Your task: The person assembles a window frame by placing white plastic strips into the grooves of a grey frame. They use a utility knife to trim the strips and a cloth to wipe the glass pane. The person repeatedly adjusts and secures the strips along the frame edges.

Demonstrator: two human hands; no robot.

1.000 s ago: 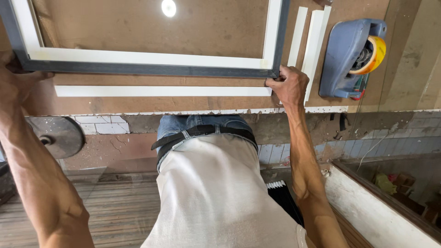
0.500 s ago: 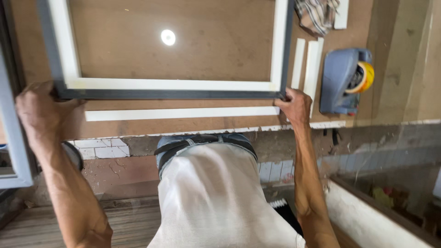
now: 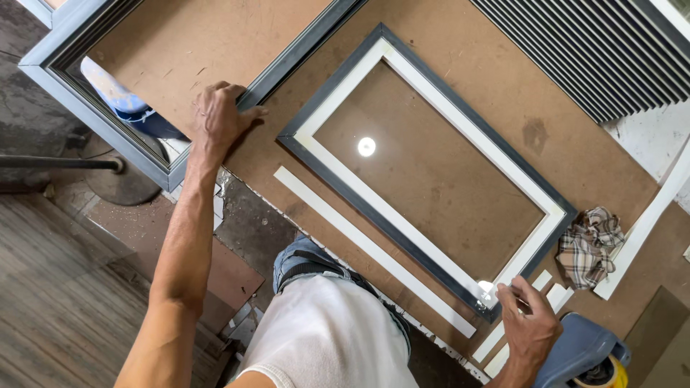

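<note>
Steadying two frames at once looks like the step in hand, judged from the head view. On the brown tabletop [image 3: 503, 93] lies a rectangular glazed frame [image 3: 424, 172], dark grey outside with a white inner border, set at a slant. The right hand [image 3: 528, 323] has its fingers together, pinching that frame's near corner. The left hand [image 3: 219, 118] lies spread on the edge of a larger grey frame [image 3: 100, 136] that overhangs the tabletop's edge, fingers hooked over its rail. Any next move calls for a firm hold on both. A loose white strip [image 3: 374, 251] lies just beside the glazed frame; a checked rag [image 3: 589, 244] is near.
</note>
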